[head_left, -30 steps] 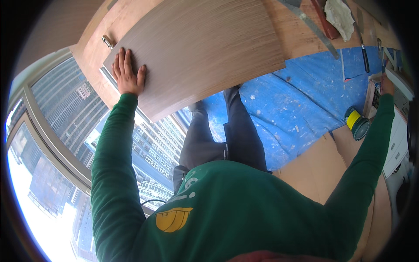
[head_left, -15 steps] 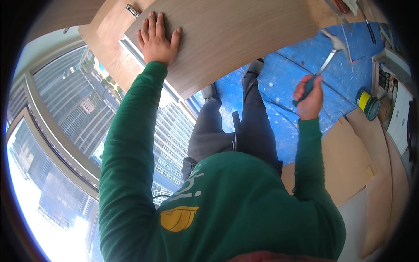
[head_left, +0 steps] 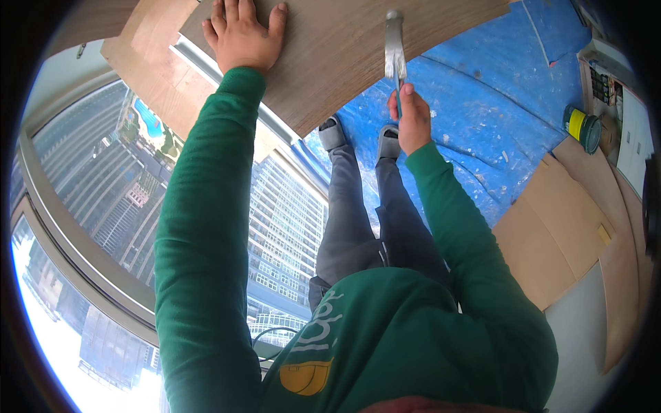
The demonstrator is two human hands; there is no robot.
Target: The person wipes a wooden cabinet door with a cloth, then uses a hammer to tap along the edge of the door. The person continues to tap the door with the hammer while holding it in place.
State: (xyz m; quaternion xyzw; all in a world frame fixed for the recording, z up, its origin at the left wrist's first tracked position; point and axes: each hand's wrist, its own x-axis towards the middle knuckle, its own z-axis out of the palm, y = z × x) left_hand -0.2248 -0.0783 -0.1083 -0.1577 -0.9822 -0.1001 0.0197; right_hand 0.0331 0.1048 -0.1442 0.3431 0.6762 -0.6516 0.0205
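Note:
A wood-grain board lies across the upper middle of the view. Flat on its left part rests my left hand, fingers spread, holding nothing. My right hand is wrapped round the handle of a claw hammer. The hammer's metal head is over the board's right part; I cannot tell whether it touches the surface. A pale strip runs along the board's left edge, close to my left hand.
Tall windows line the left side. A paint-spotted blue sheet covers the floor. To the right are a green tin with a yellow band and cardboard sheets. My slippered feet stand beside the board.
My right hand has swung the hammer from the right, over the blue sheet, to above the board. The left hand stays on the board, which sits slightly higher in view.

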